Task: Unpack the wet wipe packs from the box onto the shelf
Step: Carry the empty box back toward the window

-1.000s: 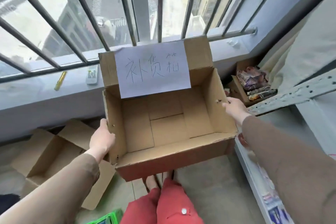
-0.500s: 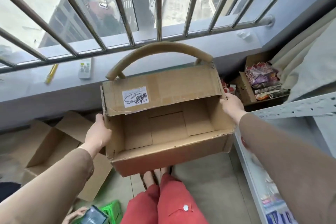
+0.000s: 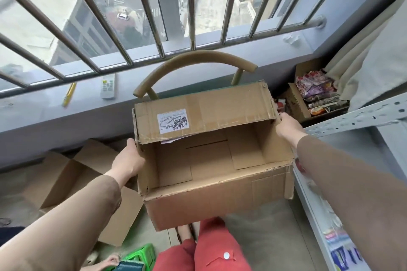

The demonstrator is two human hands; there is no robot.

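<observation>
A person in tan long sleeves is holding an open corrugated cardboard box (image 3: 211,174) with both hands above red-trousered knees, in front of a barred window. The box is rectangular and plain brown, its edges frayed and its inside showing only bare creased card; its far flap is folding forward over the opening, carrying a white label (image 3: 173,121) scrawled over in black ink. The left hand (image 3: 130,159) is gripping the box's left wall, thumb along the rim and palm against the outer face. The right hand (image 3: 286,126) is reaching to the far right corner, arm nearly straight, its grip closing on the wall where the flap hinges, though the fingers themselves are hidden behind the card. Behind the box, the curved, padded backrest of a chair (image 3: 196,59) is arching upward. A pale perforated metal shelf (image 3: 356,120) is standing to the right, with what appear to be blue and white wet wipe packs (image 3: 343,253) lying blurred on its lower level. A flattened cardboard carton (image 3: 72,182) is lying on the floor at left.
</observation>
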